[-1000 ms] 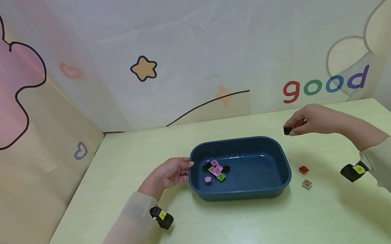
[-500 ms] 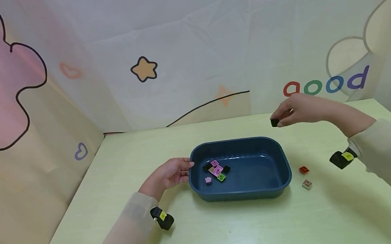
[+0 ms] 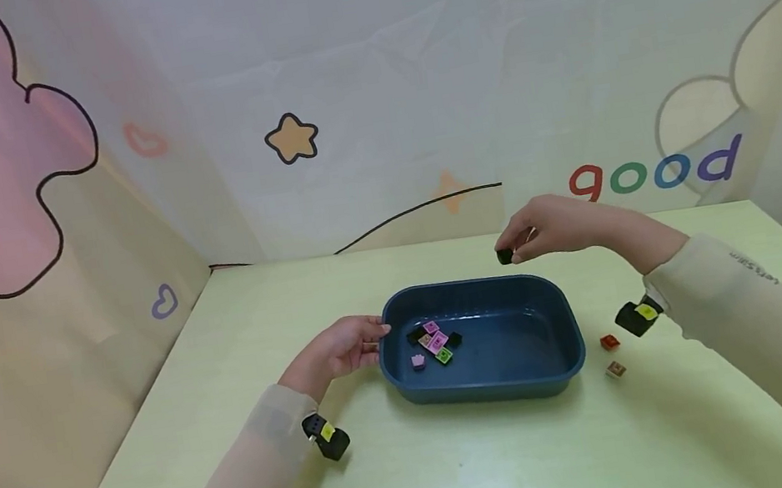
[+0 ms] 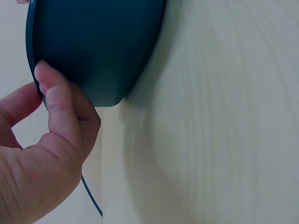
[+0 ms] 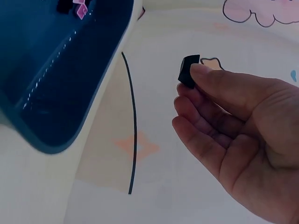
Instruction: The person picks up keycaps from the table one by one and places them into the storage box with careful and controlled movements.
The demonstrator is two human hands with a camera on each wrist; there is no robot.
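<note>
My right hand (image 3: 548,227) pinches a small black block (image 5: 189,71) between thumb and fingers, in the air above the far rim of a dark blue plastic bin (image 3: 489,390). At the bin's left end, my left hand (image 3: 345,345) holds the rim between thumb and fingers, seen closely in the left wrist view. Inside the bin, towards the left, lie several small pieces: pink blocks (image 3: 438,342), a green block (image 3: 443,357), a lilac crown-shaped piece (image 3: 419,362) and black ones (image 3: 455,339). The bin's right half shows bare floor.
Right of the bin, a red block (image 3: 609,342) and a beige-brown block (image 3: 615,370) lie on the pale wooden table (image 3: 464,478). A printed cloth (image 3: 371,112) hangs behind the table and along its sides.
My right hand has moved left with the black block, from right of the bin to above its far rim. The left hand has kept its hold on the bin.
</note>
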